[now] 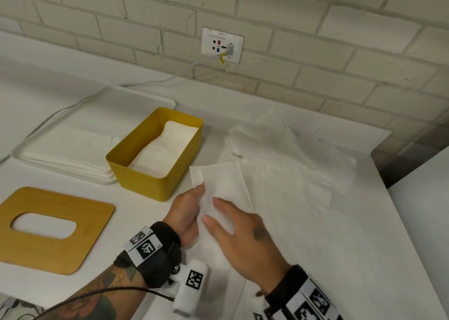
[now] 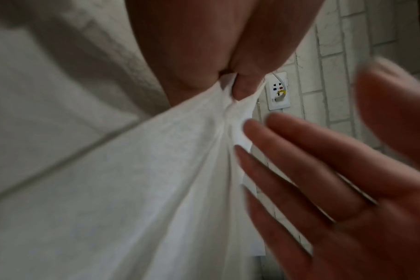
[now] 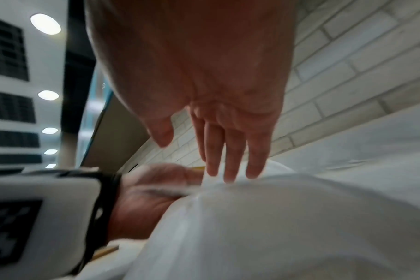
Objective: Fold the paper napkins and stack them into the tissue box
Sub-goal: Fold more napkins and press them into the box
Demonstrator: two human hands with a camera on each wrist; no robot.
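While the left hand (image 1: 188, 209) pinches a folded napkin (image 1: 222, 190) lifted just off the counter (image 1: 340, 259) beside the yellow tissue box (image 1: 148, 173), the right hand (image 1: 245, 232) lies flat on it, fingers extended. Folded napkins (image 1: 167, 147) fill the box.

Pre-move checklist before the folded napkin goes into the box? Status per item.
1. Left hand grips the napkin: ok, the wrist view shows it pinched.
2. Right hand free of the sheet: cannot tell; fingers straight, at the napkin surface.
3. Tissue box open: ok, the wooden lid lies apart on the table.
4. Room in the box: ok, folded napkins inside sit below the rim.
5. Fold finished and square: cannot tell, the sheet is bunched at the pinch.
6. Path to the box clear: ok, nothing stands between.
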